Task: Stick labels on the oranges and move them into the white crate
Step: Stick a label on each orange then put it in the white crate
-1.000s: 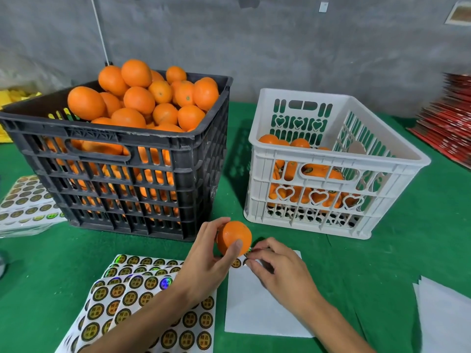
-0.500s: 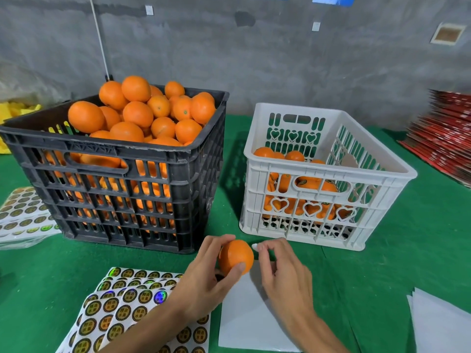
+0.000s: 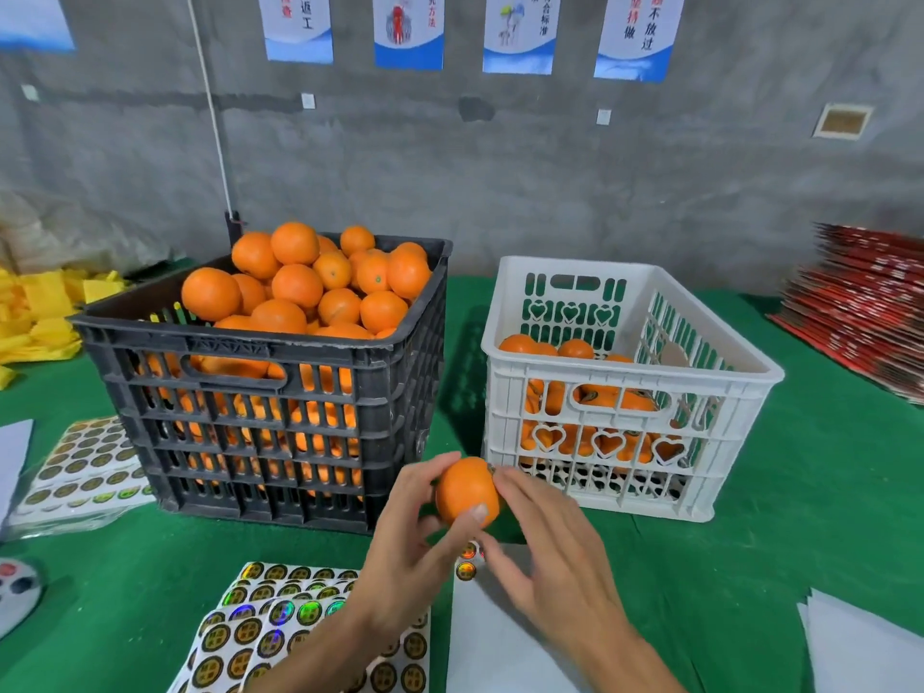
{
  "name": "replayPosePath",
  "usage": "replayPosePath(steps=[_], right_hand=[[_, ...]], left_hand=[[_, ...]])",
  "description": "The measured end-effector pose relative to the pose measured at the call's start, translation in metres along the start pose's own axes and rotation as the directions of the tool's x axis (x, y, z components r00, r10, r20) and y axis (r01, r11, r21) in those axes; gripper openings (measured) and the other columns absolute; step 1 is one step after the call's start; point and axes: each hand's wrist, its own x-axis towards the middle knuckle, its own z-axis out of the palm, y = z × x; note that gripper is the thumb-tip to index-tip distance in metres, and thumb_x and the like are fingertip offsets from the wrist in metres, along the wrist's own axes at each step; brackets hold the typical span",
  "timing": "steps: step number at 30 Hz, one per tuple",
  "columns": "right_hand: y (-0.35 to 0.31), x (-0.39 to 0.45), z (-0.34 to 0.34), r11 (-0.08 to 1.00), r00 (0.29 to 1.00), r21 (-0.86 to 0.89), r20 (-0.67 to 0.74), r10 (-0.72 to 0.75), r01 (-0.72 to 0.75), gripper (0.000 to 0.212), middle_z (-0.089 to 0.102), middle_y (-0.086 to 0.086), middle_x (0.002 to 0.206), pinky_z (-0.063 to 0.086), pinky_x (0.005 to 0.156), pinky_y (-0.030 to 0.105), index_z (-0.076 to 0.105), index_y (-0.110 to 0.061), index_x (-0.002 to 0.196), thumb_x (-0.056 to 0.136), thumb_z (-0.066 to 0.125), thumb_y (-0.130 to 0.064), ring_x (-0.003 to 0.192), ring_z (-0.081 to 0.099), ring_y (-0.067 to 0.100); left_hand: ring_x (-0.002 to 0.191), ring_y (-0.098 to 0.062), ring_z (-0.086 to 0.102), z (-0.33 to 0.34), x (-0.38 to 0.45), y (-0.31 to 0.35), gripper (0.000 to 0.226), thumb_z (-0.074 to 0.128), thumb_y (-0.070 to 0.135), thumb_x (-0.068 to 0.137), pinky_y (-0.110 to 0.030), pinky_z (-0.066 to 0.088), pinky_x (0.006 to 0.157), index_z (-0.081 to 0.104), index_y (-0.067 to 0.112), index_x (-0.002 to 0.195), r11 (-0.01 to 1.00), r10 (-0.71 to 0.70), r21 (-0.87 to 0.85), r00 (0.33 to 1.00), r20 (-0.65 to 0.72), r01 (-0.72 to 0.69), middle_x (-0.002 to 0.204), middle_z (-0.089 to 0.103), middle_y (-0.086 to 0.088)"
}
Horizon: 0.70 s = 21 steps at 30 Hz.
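Heaped crate left of slotted crate, sticker sheets in front; orange between both hands (before the crates).

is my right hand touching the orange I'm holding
Touching. The head view shows the right hand's fingers pressed against the orange's right side, while the left hand grips it.

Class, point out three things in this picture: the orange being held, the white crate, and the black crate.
held orange [image 3: 465,487]: head view, middle of its bare skin.
white crate [image 3: 625,377]: head view, near rim above the handle slot.
black crate [image 3: 240,342]: head view, near top rim.
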Motion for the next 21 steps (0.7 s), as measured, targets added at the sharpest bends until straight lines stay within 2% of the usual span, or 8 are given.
replayPosePath(steps=[2, 4, 7, 9, 11, 13, 16, 21], right_hand=[[-0.001, 0.016, -0.013, 0.997, 0.983, -0.050, -0.169, -0.067, 0.059, 0.056, 0.058, 0.005, 0.145, 0.042, 0.113, 0.030, 0.060, -0.006, 0.139, 0.094, 0.072, -0.039, 0.132, 0.056, 0.016], [-0.001, 0.038, -0.029, 0.993, 0.947, -0.094, -0.306, -0.101, 0.075, 0.053, 0.059, 0.007, 0.144, 0.042, 0.112, 0.032, 0.061, -0.003, 0.137, 0.097, 0.071, -0.037, 0.132, 0.056, 0.018], [0.005, 0.078, -0.053, 0.994, 0.904, -0.105, -0.425, -0.046, 0.001, 0.053, 0.056, 0.007, 0.147, 0.037, 0.115, 0.032, 0.056, -0.004, 0.141, 0.099, 0.069, -0.034, 0.135, 0.052, 0.018], [0.013, 0.102, -0.066, 0.990, 0.888, -0.121, -0.460, 0.009, -0.073, 0.053, 0.054, 0.007, 0.149, 0.039, 0.113, 0.036, 0.052, -0.008, 0.145, 0.099, 0.068, -0.030, 0.135, 0.052, 0.021], [0.022, 0.122, -0.074, 0.975, 0.884, -0.167, -0.464, 0.052, -0.146, 0.055, 0.052, 0.008, 0.150, 0.042, 0.111, 0.042, 0.050, -0.009, 0.147, 0.098, 0.070, -0.023, 0.134, 0.052, 0.025], [0.031, 0.136, -0.077, 0.945, 0.887, -0.225, -0.447, 0.115, -0.236, 0.059, 0.052, 0.011, 0.150, 0.042, 0.112, 0.047, 0.050, -0.008, 0.148, 0.094, 0.073, -0.016, 0.135, 0.050, 0.029], [0.034, 0.146, -0.076, 0.922, 0.898, -0.234, -0.390, 0.203, -0.310, 0.062, 0.049, 0.015, 0.152, 0.039, 0.114, 0.050, 0.047, -0.010, 0.150, 0.093, 0.070, -0.014, 0.138, 0.046, 0.032], [0.019, 0.137, -0.054, 0.959, 0.964, -0.258, -0.262, 0.046, -0.116, 0.061, 0.054, 0.012, 0.148, 0.043, 0.113, 0.048, 0.050, -0.007, 0.148, 0.091, 0.068, -0.019, 0.135, 0.052, 0.027]], left_hand=[[0.126, -0.022, 0.062, 0.001, 0.014, 0.026, 0.060, 0.080, 0.040, 0.090, -0.032, 0.058, 0.096, 0.054, 0.035, 0.144, 0.996, 0.088, -0.008, 0.996, 0.005, -0.088, 0.140, 0.052, 0.008], [0.127, -0.018, 0.062, 0.003, 0.036, 0.058, 0.060, 0.081, 0.047, 0.086, -0.029, 0.058, 0.096, 0.055, 0.042, 0.141, 0.985, 0.171, 0.023, 0.985, 0.007, -0.171, 0.140, 0.054, 0.012], [0.128, -0.009, 0.059, 0.013, 0.080, 0.105, 0.058, 0.077, 0.052, 0.087, -0.028, 0.055, 0.100, 0.052, 0.049, 0.139, 0.947, 0.278, 0.163, 0.960, 0.019, -0.277, 0.140, 0.052, 0.022], [0.127, -0.004, 0.057, 0.024, 0.111, 0.127, 0.059, 0.074, 0.048, 0.091, -0.025, 0.052, 0.102, 0.051, 0.040, 0.144, 0.876, 0.383, 0.295, 0.922, 0.060, -0.383, 0.142, 0.053, 0.022], [0.124, -0.001, 0.058, 0.034, 0.142, 0.142, 0.062, 0.076, 0.040, 0.092, -0.028, 0.051, 0.104, 0.052, 0.029, 0.148, 0.841, 0.398, 0.356, 0.911, 0.106, -0.408, 0.144, 0.056, 0.013], [0.130, -0.011, 0.057, 0.039, 0.168, 0.151, 0.062, 0.075, 0.033, 0.095, -0.037, 0.047, 0.111, 0.050, 0.020, 0.150, 0.797, 0.361, 0.449, 0.914, 0.183, -0.405, 0.148, 0.055, 0.003], [0.138, -0.019, 0.051, 0.026, 0.189, 0.153, 0.052, 0.068, 0.026, 0.100, -0.041, 0.040, 0.116, 0.053, 0.016, 0.148, 0.652, 0.304, 0.624, 0.902, 0.305, -0.431, 0.150, 0.054, -0.003], [0.120, -0.018, 0.061, -0.044, 0.190, 0.142, 0.028, 0.065, 0.024, 0.100, -0.035, 0.049, 0.101, 0.068, 0.019, 0.127, 0.596, 0.288, 0.727, 0.936, 0.204, -0.342, 0.127, 0.067, 0.001]])
